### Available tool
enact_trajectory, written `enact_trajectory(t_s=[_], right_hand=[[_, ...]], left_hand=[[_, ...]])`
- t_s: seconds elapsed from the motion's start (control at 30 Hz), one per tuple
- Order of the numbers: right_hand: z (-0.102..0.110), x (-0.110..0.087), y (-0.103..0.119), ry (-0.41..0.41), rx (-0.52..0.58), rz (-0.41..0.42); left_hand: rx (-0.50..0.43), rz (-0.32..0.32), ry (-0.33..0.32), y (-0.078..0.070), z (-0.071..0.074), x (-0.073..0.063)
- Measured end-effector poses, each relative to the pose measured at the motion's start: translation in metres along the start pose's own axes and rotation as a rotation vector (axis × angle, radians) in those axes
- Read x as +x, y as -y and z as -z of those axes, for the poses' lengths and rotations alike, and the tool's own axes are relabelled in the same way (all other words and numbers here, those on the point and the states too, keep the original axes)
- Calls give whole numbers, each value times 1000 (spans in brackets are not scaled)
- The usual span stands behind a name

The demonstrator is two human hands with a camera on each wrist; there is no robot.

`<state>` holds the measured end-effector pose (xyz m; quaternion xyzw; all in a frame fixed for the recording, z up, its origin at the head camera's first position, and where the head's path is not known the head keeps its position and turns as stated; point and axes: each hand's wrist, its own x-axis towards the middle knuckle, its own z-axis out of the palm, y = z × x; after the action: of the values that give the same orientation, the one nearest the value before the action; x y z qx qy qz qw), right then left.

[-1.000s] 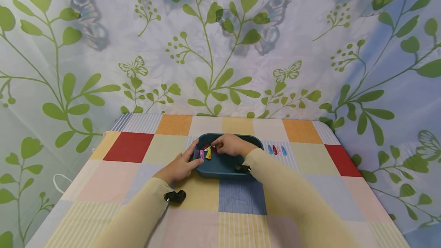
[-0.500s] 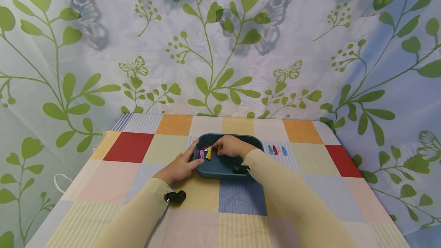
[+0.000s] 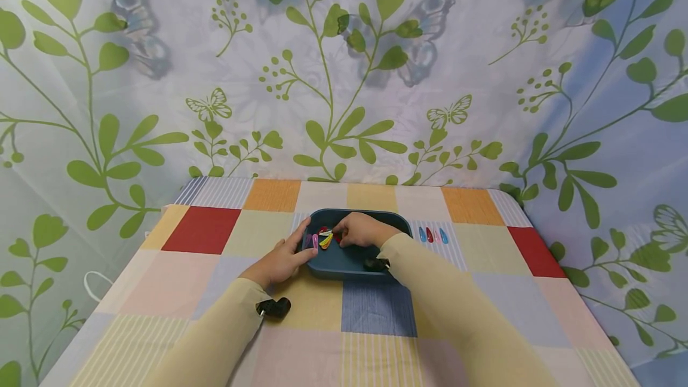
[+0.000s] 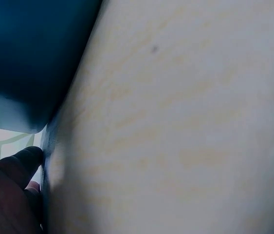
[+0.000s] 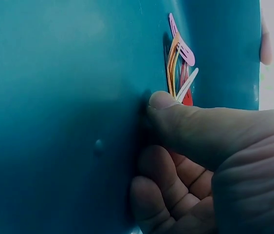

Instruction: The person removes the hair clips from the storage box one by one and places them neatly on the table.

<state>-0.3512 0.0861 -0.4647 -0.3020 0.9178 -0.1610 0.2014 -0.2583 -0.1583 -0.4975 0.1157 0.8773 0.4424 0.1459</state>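
Observation:
A dark blue tray (image 3: 349,260) holds several snap hair clips near its left end. My right hand (image 3: 362,229) reaches into it, thumb and fingers curled. Its fingertips pinch one end of a yellow hair clip (image 3: 326,240). In the right wrist view, an orange clip (image 5: 171,63), a white clip (image 5: 189,83) and a red clip (image 5: 188,99) overlap by the thumb tip, with a pink clip (image 5: 187,52) beyond. My left hand (image 3: 282,260) rests against the tray's left side, fingers extended, thumb at the front rim.
Right of the tray, a blue clip (image 3: 421,234), a red clip (image 3: 429,235), a pink clip (image 3: 436,236) and another blue clip (image 3: 443,236) lie in a row on the patchwork tablecloth (image 3: 505,297). A leaf-patterned curtain (image 3: 344,76) hangs behind the table.
The yellow clip has tilted, its upper end swinging right toward my right fingertips. My right hand has shifted only slightly; the left hand stays at the tray.

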Motion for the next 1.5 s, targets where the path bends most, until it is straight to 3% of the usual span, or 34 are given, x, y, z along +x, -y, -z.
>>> enact_trajectory(t_s=[0.47,0.97,1.5], right_hand=[[-1,0,0,-1,10,14],[-1,-1,-3,-6,-55,66],[0,-3,-2,-111,-96,151]], left_hand=[[0,15,-3,1,-1,0],[-1,31,-9,0,-1,-1],[4,18,-10,0,-2,-1]])
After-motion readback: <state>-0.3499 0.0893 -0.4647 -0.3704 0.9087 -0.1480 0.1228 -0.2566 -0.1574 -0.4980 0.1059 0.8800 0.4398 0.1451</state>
